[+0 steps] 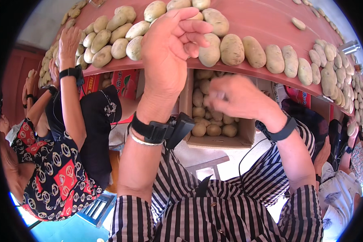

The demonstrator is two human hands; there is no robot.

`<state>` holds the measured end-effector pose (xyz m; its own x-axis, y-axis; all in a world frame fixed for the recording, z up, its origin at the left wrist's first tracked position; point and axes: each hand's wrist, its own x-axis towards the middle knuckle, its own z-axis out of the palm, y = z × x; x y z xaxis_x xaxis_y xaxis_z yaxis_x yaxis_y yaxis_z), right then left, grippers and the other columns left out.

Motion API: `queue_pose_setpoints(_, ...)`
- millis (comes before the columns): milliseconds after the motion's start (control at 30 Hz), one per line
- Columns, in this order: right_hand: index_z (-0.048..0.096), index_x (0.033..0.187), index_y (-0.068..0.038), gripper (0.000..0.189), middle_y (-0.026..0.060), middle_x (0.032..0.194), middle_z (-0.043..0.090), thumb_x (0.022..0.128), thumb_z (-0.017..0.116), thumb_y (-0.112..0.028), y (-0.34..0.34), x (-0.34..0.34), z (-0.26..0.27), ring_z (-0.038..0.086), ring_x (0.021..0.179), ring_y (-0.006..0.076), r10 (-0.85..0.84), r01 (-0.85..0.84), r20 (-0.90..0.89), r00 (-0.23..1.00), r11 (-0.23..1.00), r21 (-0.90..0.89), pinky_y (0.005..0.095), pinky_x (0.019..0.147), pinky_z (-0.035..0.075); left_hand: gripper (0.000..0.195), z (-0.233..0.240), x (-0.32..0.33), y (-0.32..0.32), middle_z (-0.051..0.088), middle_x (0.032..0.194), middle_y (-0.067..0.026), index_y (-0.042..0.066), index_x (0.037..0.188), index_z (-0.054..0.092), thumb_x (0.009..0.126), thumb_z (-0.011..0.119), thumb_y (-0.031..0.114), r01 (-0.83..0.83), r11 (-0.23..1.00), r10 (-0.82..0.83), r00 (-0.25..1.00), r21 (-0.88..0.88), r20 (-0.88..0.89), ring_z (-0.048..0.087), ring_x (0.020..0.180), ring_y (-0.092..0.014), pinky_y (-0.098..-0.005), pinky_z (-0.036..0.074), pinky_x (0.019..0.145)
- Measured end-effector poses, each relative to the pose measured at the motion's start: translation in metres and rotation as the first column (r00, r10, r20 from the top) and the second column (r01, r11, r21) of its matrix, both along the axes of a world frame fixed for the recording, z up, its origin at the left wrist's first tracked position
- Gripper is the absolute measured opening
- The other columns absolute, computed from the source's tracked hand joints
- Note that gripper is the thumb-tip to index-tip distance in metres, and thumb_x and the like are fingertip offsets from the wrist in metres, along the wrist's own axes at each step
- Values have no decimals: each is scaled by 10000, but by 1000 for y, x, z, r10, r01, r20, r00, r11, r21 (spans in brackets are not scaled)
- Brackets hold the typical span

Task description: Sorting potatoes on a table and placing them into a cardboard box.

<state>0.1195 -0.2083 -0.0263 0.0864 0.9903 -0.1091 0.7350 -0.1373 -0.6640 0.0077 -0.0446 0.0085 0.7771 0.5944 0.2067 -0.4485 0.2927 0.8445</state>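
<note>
My left hand [177,45] is raised over the near edge of the red table [260,18], its fingers apart and curled, with potatoes around it; no potato shows in it. Right of it, a row of potatoes [232,50] lies along the table edge. Below the edge, my right hand [230,96] is over an open cardboard box [220,142] of potatoes [213,130]. Its fingers are bent and blurred, and whether they touch or hold a potato cannot be told.
A co-worker at the left reaches a hand [69,42] to a potato pile [101,40] on the table. Other people sit at the right beside another pile [329,72]. A metal cup [350,47] stands at the far right. Red printed boxes [127,81] are under the table.
</note>
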Motion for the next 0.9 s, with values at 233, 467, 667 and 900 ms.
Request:
queue_pose_setpoints(233,696,1059,-1,443,234,1077,696,836,702,-384,16,9,-161,658,1066,373,179,-23,150,972,712,-702,447,905,523,365,7,1,-4,700,868,-119,-61,1077,645,1013,523,277,-71,961,98,991,-269,90,623,706,-149,-257,463,585)
queue_pose_setpoints(467,671,1251,-81,477,203,1409,559,846,645,-332,49,-18,-250,531,1295,368,-226,292,184,957,740,-606,421,1046,476,486,28,-28,5,708,910,-166,-64,1139,621,1029,464,382,-46,932,106,983,-359,150,647,730,-206,-283,488,614)
queue_pose_setpoints(667,621,1358,-146,496,203,1593,329,882,593,-282,93,-47,-252,294,1457,440,-173,365,392,903,790,-493,653,1030,412,544,20,-32,17,701,1028,-220,-104,1256,581,1041,398,361,81,980,-42,978,-184,203,646,794,-246,-302,497,702)
queue_pose_setpoints(900,586,1416,-169,573,182,1638,209,880,639,-364,122,-65,-240,174,1483,480,154,302,491,858,622,-723,749,960,400,598,15,-20,7,695,1029,-198,-117,1310,533,1030,362,383,7,993,-1,999,-116,54,637,784,-236,-275,457,654)
